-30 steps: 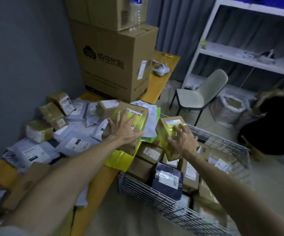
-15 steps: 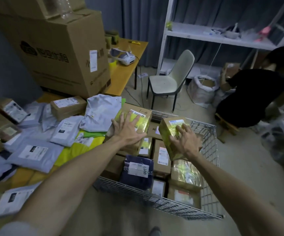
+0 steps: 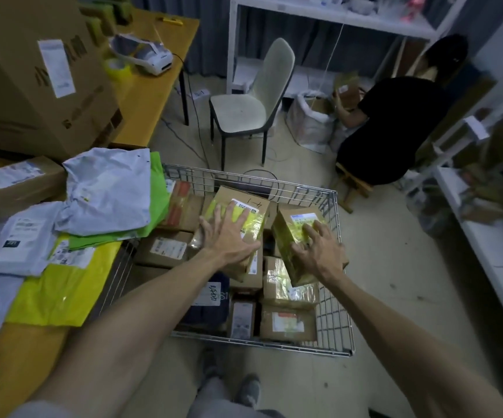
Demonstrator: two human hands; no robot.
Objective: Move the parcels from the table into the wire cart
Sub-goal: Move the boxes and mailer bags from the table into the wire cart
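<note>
Far left: big cardboard box [image 3: 33, 70] on the orange table [image 3: 154, 95], with a label printer [image 3: 150, 55] and a tape roll [image 3: 117, 66] just beside it.

Table, near end: one brown parcel [image 3: 15, 182] and grey mailers [image 3: 108, 188] piled over a green mailer [image 3: 157, 188] and a yellow mailer [image 3: 69, 285]. All of these are on the table, outside the cart.

Wire cart [image 3: 331, 297] stands on the floor against the table edge. It holds many brown boxes plus one dark blue parcel [image 3: 211, 309].

Left hand [image 3: 229, 236]: over the cart, fingers splayed across the top face of the taped carton [image 3: 244, 203], thumb at its near edge, clamped on it. The carton is tilted, inside the cart outline and above the parcels. Can't tell if it touches them.

Right hand [image 3: 319, 251]: fingers bent over the top of the small carton [image 3: 292, 227], gripping it. This carton is tilted too, just beside the taped carton, near the cart's right wall. Contact with the parcels below is unclear.

Behind the cart: pale chair [image 3: 253, 98], white shelving [image 3: 319, 16].

Far right: a person in black [image 3: 395, 131] sits on a low stool, facing away, hands on a box.
</note>
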